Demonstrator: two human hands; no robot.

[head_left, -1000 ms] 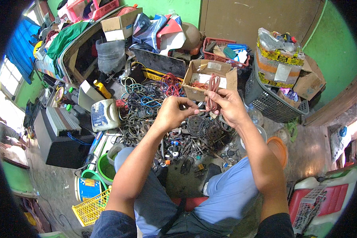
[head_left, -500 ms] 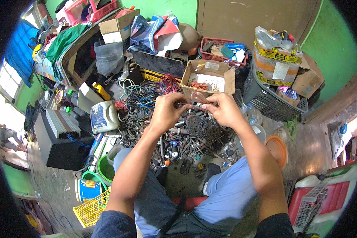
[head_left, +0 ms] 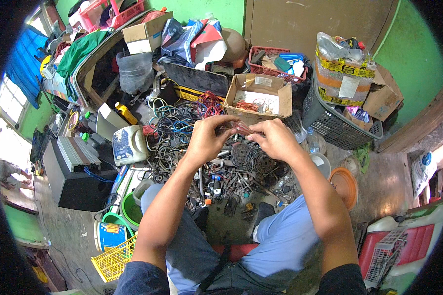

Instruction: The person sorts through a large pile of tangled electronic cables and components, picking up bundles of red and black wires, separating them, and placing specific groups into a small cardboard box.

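A bundle of reddish-brown cable (head_left: 242,128) is stretched between my two closed hands above a heap of tangled wires and small parts (head_left: 231,177). My left hand (head_left: 209,140) grips one end of the bundle with bent fingers. Opposite it, my right hand (head_left: 274,138) pinches the other end. Just behind them stands an open cardboard box (head_left: 277,94) containing red wires and a white paper.
Around my legs stand a white jerrycan (head_left: 130,145), a dark box (head_left: 69,187), a green bucket (head_left: 132,211), a yellow basket (head_left: 106,260), an orange basin (head_left: 348,184) and a grey crate (head_left: 333,128). A red basket (head_left: 257,69) is at the back. Part of another person (head_left: 12,174) shows far left.
The cable loop, upright in my right hand a second ago, now lies sideways between both hands. My left hand has risen and shifted slightly left; my right hand has turned inward and moved slightly down.
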